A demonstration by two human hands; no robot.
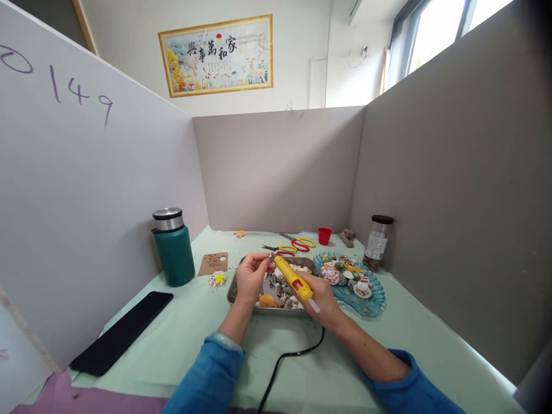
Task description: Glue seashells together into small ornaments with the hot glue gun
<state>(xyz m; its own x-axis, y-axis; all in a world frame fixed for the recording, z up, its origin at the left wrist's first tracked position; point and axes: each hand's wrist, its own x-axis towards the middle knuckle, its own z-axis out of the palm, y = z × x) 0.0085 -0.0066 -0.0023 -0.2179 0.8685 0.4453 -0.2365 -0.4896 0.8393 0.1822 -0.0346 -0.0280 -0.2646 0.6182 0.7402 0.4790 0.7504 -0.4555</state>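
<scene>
My right hand (321, 299) is closed around a yellow glue gun (293, 279), its nozzle pointing up and left toward my left hand. My left hand (252, 276) pinches something tiny at its fingertips, right by the nozzle; I cannot make out what it is. Both hands hover over a metal tray (233, 294) filled with several small shells and stones. The gun's black cord (287, 359) trails toward me across the pale green table.
A blue glass dish (371, 302) of shells lies right of the tray. Behind are scissors (297, 244), a red cup (324, 236) and a clear jar (377, 241). At left stand a green flask (175, 250), a brown card (213, 263), a decorated shell (218, 279) and a black phone (123, 330). Partition walls enclose three sides.
</scene>
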